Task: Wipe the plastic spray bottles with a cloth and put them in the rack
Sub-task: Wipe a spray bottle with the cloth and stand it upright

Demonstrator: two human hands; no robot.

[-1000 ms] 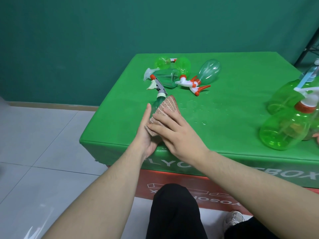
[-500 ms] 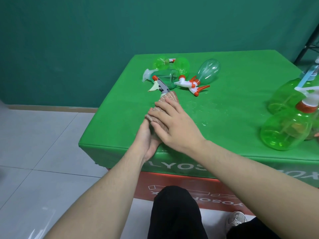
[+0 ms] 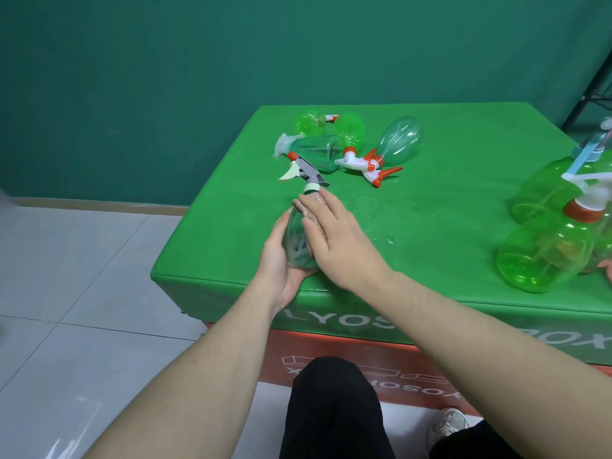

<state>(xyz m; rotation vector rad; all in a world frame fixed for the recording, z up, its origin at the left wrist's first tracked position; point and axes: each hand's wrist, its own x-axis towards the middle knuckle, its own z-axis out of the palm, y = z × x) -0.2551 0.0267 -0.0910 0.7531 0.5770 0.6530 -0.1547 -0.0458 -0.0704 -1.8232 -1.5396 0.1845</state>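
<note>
Green cloth covers the table [image 3: 447, 226], where the left hand [image 3: 276, 263] cups the clear spray bottle [image 3: 296, 240] near the front edge. Flat right hand [image 3: 334, 240] fingers press the cloth [image 3: 303, 208] against it. Better to turn the bottle steadily, wiping every side.

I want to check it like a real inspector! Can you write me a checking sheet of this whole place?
Surface: green cloth-covered table, a few water drops near the middle.
Job's things: clear spray bottle in hand; brown cloth pressed on it; pile of bottles lying at the far side; big green bottles at the right edge; rack not seen.
Clutter: nothing seen.
Hands: left hand cups the bottle; right hand flat over the cloth.
Cables: nothing seen.
Surroundings: green backdrop, tiled floor.
</note>
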